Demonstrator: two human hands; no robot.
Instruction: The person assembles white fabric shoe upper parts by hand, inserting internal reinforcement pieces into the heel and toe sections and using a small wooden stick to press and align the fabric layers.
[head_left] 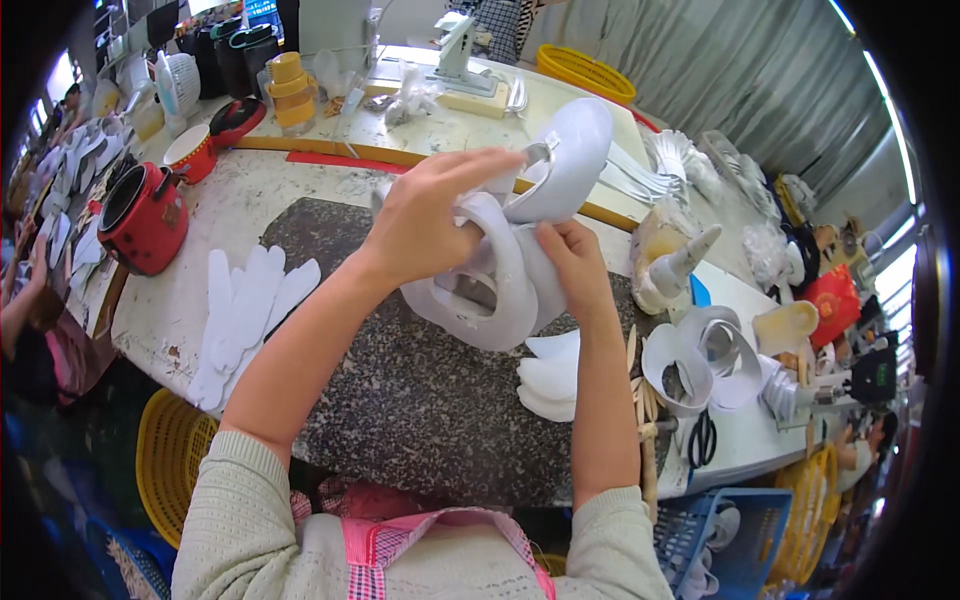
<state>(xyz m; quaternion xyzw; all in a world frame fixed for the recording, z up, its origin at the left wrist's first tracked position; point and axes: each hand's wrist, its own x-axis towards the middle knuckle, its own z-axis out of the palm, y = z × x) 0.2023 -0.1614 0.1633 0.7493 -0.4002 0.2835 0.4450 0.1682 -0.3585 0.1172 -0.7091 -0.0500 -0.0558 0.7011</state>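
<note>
Above the grey speckled board (400, 430) in the middle, both my hands are on white looped shoe uppers (490, 325). My left hand (425, 215) is closed around the loop from the left, its fingers reaching over the top and its thumb inside the opening. A smooth white curved piece (580, 150) stands up beyond the fingertips, tilted to the right. My right hand (580, 265) pinches the edge of the uppers on the right side. White insole-shaped pieces (240, 310) lie left of my left forearm, and more white pieces (550, 375) lie beside my right forearm.
A crusted glue pot (655, 245) stands right of my hands, with white uppers (705, 355) and black scissors (703, 440) nearer. At left are a red pot (145, 220) and a yellow-lidded jar (291, 95). Yellow (175, 455) and blue baskets (740, 530) sit below the table.
</note>
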